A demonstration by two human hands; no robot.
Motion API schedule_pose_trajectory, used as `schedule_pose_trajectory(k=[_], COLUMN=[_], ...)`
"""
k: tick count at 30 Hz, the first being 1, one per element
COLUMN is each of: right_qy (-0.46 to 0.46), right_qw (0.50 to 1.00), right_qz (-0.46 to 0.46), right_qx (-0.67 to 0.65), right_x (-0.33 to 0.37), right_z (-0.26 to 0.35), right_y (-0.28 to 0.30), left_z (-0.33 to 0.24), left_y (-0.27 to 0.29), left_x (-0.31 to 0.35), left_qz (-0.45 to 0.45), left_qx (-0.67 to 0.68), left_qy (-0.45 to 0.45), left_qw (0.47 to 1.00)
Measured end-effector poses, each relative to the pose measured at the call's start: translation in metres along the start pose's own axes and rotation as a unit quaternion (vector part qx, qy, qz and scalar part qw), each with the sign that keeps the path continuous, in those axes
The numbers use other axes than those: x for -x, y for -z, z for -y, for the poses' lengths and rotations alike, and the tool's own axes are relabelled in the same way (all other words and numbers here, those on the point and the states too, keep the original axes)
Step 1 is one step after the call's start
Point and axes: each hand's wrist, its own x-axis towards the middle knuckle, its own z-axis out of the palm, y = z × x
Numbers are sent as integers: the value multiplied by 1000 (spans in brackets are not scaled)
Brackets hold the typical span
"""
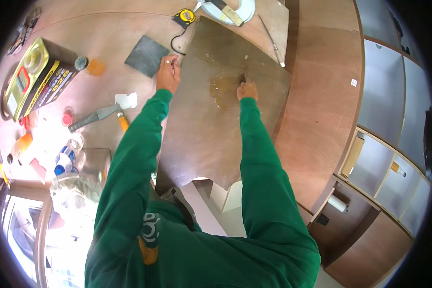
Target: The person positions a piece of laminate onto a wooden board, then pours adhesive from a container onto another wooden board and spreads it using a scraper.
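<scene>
A large brown sheet [206, 139] lies in front of me, its near edge wavy. A wet-looking amber patch [221, 89] with pale specks spreads on its upper half. My right hand [247, 90] is closed beside that patch, with a small dark thing [243, 78] at its fingertips; its kind is unclear. My left hand [168, 76], a ring on one finger, is at the sheet's left edge with its fingers curled in, seemingly gripping that edge. A dark grey square of sheet [147, 56] lies just left of it.
Left stand a yellow-and-black metal can [43, 79], a putty knife [95, 118], an orange-handled tool [123, 122] and a plastic bottle [65, 159]. Beyond the sheet are a tape measure [185, 17], a flat brush [228, 13] and a thin brush [273, 43]. Wooden shelving [381, 91] fills the right.
</scene>
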Motion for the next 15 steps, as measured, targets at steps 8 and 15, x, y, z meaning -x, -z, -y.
schedule_pose_trajectory(k=[8,15], right_qy=[143,152], right_qw=[988,983], right_qz=[-43,-94], right_qx=[-50,-34], right_x=[46,21], right_z=[106,131], right_y=[11,6], left_z=[2,3], left_y=[62,124], left_x=[143,211], left_qz=[-128,-171], left_qx=[-54,-147], left_qy=[29,27], left_qw=[990,974])
